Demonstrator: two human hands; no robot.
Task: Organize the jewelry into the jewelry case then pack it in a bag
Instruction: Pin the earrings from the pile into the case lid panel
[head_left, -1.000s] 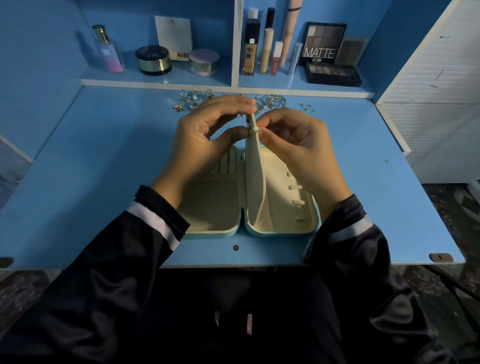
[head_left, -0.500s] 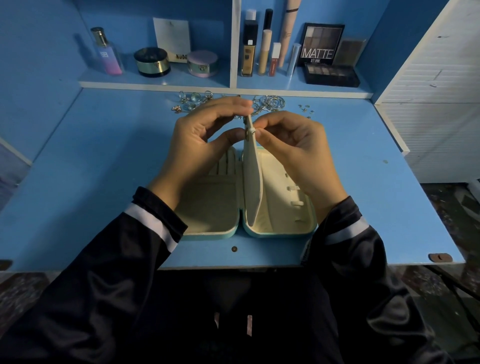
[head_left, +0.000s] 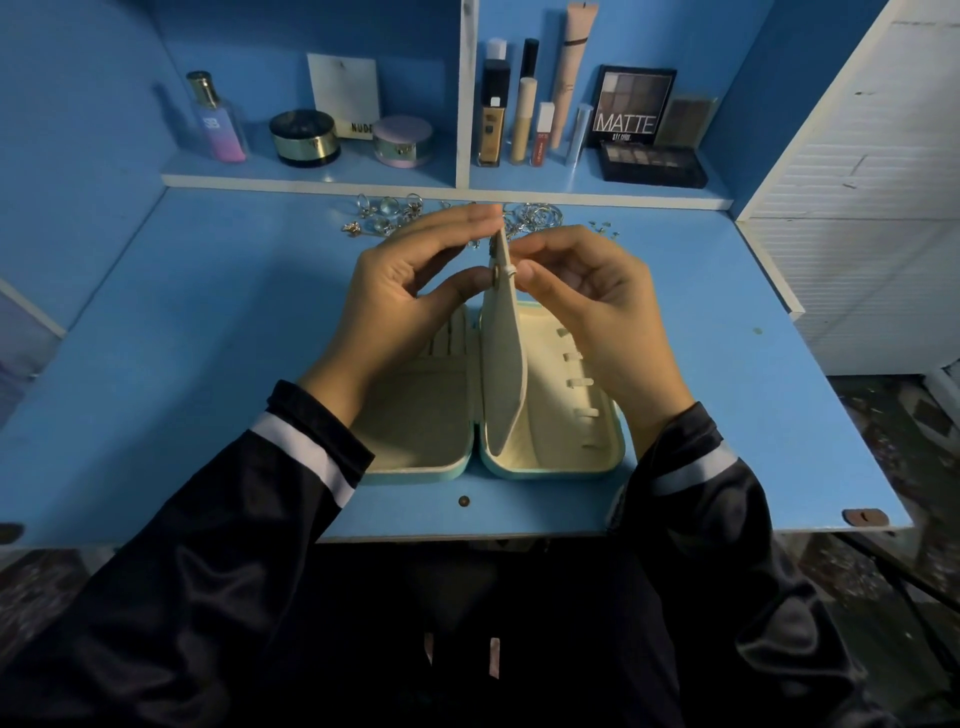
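Note:
A pale teal jewelry case (head_left: 550, 467) lies open on the blue desk, its cream lining showing. Its middle divider flap (head_left: 503, 364) stands upright between the two halves. My left hand (head_left: 400, 301) pinches the flap's top edge between thumb and fingers. From the other side, my right hand (head_left: 587, 301) pinches the small snap tab on that edge. Loose rings and earrings (head_left: 384, 213) lie at the back of the desk, behind my hands, and partly hidden by them. No bag is in view.
A low shelf (head_left: 322, 179) runs behind the desk with a perfume bottle (head_left: 218, 122), two round jars, makeup tubes (head_left: 524, 119) and eyeshadow palettes (head_left: 649, 163). A white cabinet (head_left: 857, 234) borders the desk on the right. The desk's front edge lies near my sleeves.
Both hands stay on the flap's top edge. My right fingers have opened out slightly around the snap tab.

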